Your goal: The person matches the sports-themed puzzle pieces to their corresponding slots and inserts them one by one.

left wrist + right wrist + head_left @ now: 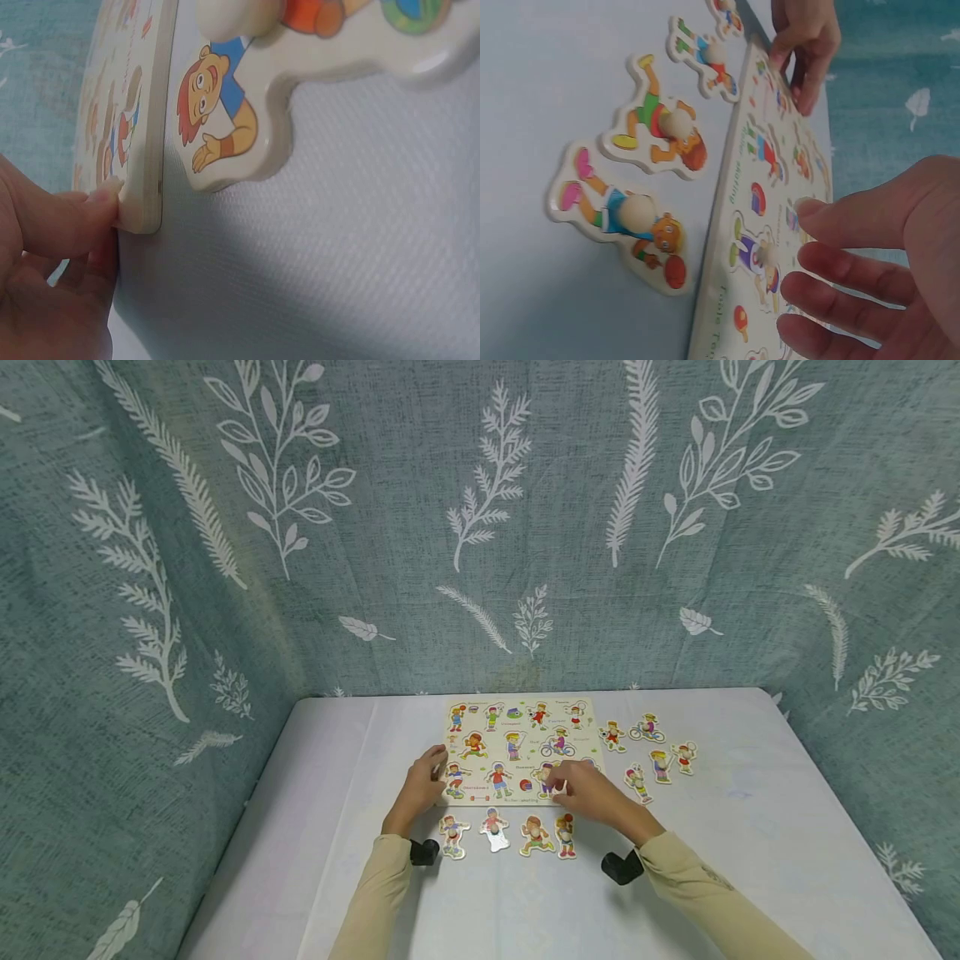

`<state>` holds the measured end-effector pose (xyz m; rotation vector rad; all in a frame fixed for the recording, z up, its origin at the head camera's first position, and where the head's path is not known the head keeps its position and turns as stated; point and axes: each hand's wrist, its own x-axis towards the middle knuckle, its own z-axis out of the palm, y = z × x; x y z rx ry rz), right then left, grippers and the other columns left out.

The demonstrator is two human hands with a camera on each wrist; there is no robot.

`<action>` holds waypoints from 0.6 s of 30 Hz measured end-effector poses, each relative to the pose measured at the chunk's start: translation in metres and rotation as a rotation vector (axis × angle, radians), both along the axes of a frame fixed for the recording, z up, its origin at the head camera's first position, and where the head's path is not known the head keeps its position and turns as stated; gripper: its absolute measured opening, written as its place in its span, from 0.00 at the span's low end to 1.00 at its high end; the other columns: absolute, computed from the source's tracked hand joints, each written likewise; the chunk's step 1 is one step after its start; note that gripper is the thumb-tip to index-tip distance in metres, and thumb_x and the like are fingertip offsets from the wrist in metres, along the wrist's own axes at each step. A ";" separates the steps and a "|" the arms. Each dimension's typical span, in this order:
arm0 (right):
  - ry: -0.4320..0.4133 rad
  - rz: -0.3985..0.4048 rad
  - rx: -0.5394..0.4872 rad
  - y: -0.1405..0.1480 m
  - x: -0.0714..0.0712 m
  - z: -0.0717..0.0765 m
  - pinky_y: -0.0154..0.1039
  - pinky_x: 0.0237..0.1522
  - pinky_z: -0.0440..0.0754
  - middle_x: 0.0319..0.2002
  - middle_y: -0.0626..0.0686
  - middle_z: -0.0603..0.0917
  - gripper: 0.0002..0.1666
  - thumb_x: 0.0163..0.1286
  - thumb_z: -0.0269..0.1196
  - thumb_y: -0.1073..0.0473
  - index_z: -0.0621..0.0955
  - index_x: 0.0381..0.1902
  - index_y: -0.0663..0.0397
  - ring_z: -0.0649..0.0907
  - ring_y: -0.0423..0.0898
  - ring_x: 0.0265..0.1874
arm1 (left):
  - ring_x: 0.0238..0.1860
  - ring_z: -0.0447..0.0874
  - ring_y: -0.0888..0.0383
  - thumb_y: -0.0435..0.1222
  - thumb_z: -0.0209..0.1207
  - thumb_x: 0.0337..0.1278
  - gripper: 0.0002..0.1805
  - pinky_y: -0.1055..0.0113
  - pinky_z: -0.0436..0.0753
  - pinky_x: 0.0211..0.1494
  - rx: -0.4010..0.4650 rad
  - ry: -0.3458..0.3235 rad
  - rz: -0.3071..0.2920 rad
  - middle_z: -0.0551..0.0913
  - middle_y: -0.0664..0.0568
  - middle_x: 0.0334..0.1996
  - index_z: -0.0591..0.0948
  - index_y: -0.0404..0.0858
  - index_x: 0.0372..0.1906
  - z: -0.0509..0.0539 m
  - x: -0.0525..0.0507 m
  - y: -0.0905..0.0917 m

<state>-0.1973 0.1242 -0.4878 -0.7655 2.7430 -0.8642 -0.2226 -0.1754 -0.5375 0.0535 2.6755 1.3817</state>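
Observation:
A cream puzzle board with printed sports figures lies flat. My left hand holds its left edge; in the left wrist view the thumb presses on the corner, with fingers curled beneath. My right hand hovers over the lower right part, its fingers apart and holding nothing. Near those fingers, a knobbed piece showing a figure in purple overalls sits in the board. Below the board lie a skateboarder piece, a skater piece, a runner piece and a basketball player piece.
Right of the board lie more loose pieces: a footballer, a cyclist, a golfer, a tennis player and another figure. A white cloth covers the table; a leaf-patterned curtain hangs behind.

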 end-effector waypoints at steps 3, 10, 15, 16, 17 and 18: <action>-0.010 0.018 -0.005 0.002 0.006 -0.001 0.34 0.29 0.74 0.28 0.45 0.78 0.06 0.57 0.66 0.67 0.83 0.34 0.56 0.74 0.42 0.27 | 0.70 0.55 0.43 0.13 0.50 0.44 0.36 0.52 0.67 0.64 0.007 -0.006 -0.001 0.59 0.41 0.70 0.63 0.24 0.66 0.000 0.000 0.000; -0.034 0.065 -0.007 0.008 0.021 -0.007 0.34 0.27 0.73 0.27 0.46 0.77 0.05 0.56 0.67 0.67 0.82 0.32 0.56 0.73 0.42 0.26 | 0.70 0.55 0.43 0.13 0.50 0.44 0.37 0.52 0.67 0.64 -0.001 -0.006 0.005 0.59 0.41 0.70 0.63 0.25 0.66 0.001 -0.001 0.000; -0.034 0.112 -0.015 0.010 0.031 -0.015 0.33 0.27 0.73 0.25 0.46 0.78 0.06 0.54 0.67 0.69 0.81 0.29 0.55 0.73 0.40 0.25 | 0.70 0.54 0.44 0.13 0.50 0.44 0.37 0.52 0.66 0.64 -0.003 -0.010 0.011 0.59 0.42 0.70 0.63 0.25 0.66 0.000 -0.001 0.000; -0.036 0.116 -0.019 0.010 0.033 -0.016 0.33 0.27 0.73 0.25 0.46 0.78 0.07 0.54 0.67 0.70 0.81 0.28 0.55 0.73 0.39 0.25 | 0.70 0.54 0.44 0.13 0.51 0.44 0.37 0.52 0.66 0.64 -0.005 -0.011 0.012 0.59 0.42 0.70 0.63 0.25 0.66 0.000 -0.001 0.000; -0.037 0.118 -0.022 0.011 0.035 -0.018 0.33 0.27 0.73 0.26 0.46 0.77 0.07 0.54 0.67 0.70 0.80 0.28 0.55 0.73 0.38 0.25 | 0.70 0.54 0.44 0.13 0.51 0.44 0.37 0.52 0.66 0.64 -0.009 -0.013 0.013 0.59 0.42 0.70 0.63 0.25 0.66 0.000 -0.001 0.000; -0.040 0.117 -0.027 0.011 0.037 -0.020 0.32 0.26 0.73 0.26 0.46 0.77 0.07 0.54 0.66 0.71 0.80 0.28 0.55 0.73 0.38 0.25 | 0.70 0.54 0.44 0.13 0.51 0.44 0.37 0.52 0.66 0.64 -0.010 -0.016 0.015 0.59 0.42 0.70 0.63 0.25 0.66 0.000 -0.001 0.000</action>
